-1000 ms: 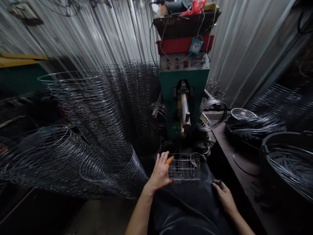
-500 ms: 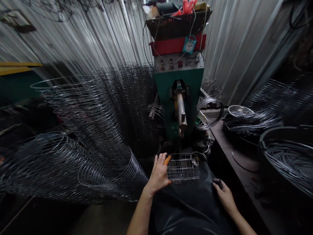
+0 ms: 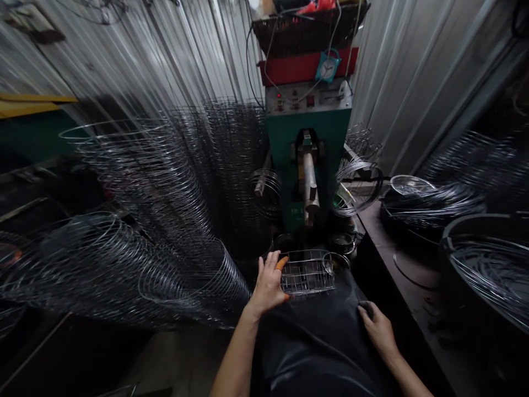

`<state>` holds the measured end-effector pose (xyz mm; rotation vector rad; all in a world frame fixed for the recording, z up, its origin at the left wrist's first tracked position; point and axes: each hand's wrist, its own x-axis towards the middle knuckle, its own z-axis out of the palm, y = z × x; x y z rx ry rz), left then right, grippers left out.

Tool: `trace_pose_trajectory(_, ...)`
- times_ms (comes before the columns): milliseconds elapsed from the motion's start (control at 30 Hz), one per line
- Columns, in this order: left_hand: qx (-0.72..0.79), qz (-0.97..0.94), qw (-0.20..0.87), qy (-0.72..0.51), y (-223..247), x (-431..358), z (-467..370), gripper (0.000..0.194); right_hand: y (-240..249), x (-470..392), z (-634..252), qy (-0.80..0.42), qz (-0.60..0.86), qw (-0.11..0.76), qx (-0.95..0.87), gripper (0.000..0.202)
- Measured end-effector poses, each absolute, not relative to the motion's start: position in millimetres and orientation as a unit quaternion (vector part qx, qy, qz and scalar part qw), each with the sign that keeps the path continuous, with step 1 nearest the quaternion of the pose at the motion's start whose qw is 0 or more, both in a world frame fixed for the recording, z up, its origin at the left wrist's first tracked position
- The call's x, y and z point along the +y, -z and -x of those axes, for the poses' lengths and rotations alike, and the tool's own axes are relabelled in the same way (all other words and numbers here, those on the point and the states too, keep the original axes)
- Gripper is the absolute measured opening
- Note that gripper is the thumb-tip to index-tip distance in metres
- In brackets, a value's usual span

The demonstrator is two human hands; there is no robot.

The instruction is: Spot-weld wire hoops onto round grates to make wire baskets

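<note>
My left hand [image 3: 270, 281] grips the left end of a small wire basket [image 3: 308, 273]; orange covers sit on its thumb and a finger. The basket is held above my lap, over the black apron [image 3: 318, 336]. My right hand [image 3: 378, 328] lies at the apron's right edge, fingers closed, with dark coverings on the fingertips. Whether it pinches the apron or a small thing, I cannot make out. Beyond the basket stands a green machine [image 3: 285, 143] with a metal arm [image 3: 309, 179] pointing toward me.
Tall stacks of wire rings [image 3: 165, 176] crowd the left side. A dark tub [image 3: 450, 231] full of wire pieces and a bundle of wires [image 3: 442, 204] stand on the right bench [image 3: 407, 275]. A teal clock [image 3: 328, 67] hangs on the machine's red top.
The view has tipped slightly downward, so the machine sits a little farther right and higher. Both hands and the basket keep nearly the same positions and grips.
</note>
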<state>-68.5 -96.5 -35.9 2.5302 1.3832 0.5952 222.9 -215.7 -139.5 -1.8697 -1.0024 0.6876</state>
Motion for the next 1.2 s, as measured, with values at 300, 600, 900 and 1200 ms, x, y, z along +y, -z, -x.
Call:
trace_pose_trajectory(300,0.478,-0.850,0.100,-0.197,33.1,-98.7,66.5,0.094,132.2,-215.6,-220.0,-0.263,0.716,0.438,-0.476,0.038)
trace_pose_trajectory(600,0.479,-0.856,0.096,-0.168,15.0,-81.3,48.9,0.095,1.0,-159.4,-184.0,-0.357,0.568,0.247,-0.700,0.017)
trace_pose_trajectory(900,0.470,-0.863,0.105,-0.152,-3.2,-65.3,29.3,0.095,-11.9,-103.7,-154.8,-0.212,0.566,0.115,-0.788,0.024)
trace_pose_trajectory(1200,0.479,-0.852,0.146,-0.151,-5.6,-52.4,18.2,0.094,-6.9,-91.6,-146.1,-0.065,0.603,0.034,-0.794,0.044)
